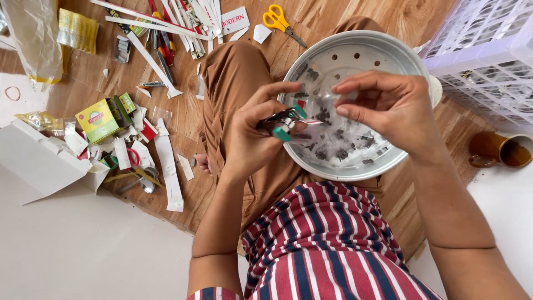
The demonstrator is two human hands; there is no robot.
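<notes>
1. At the far left I see a white cardboard box point(39, 161) lying open on the floor, with a small green and yellow carton point(101, 118) just beside it among paper scraps.
2. Further along the wooden floor point(183, 116) lie long white paper strips point(150, 55), and yellow-handled scissors point(280, 21) sit near the top, well apart from both hands.
3. My left hand point(252, 136) is next: its grip is clenched around a small tool with black and green handles point(284, 123), the fingers curled tight and the thumb lying along the top. I cannot tell exactly what kind of tool it is.
4. The tool's working end points right, toward a small clear plastic piece point(327, 105) held over the tray, and seems to touch it, though the contact is too small to be sure.
5. My right hand point(388, 111) pinches that clear piece between thumb and fingertips, the grip closed on it, the other fingers arched above.
6. Both hands hover over a round perforated metal tray point(383, 53) resting on my lap; dark small bits point(338, 147) lie scattered on its bottom, under the hands.
7. At the right stand a white lattice plastic basket point(488, 55) and, below it, a brown mug point(497, 149) on its side.
</notes>
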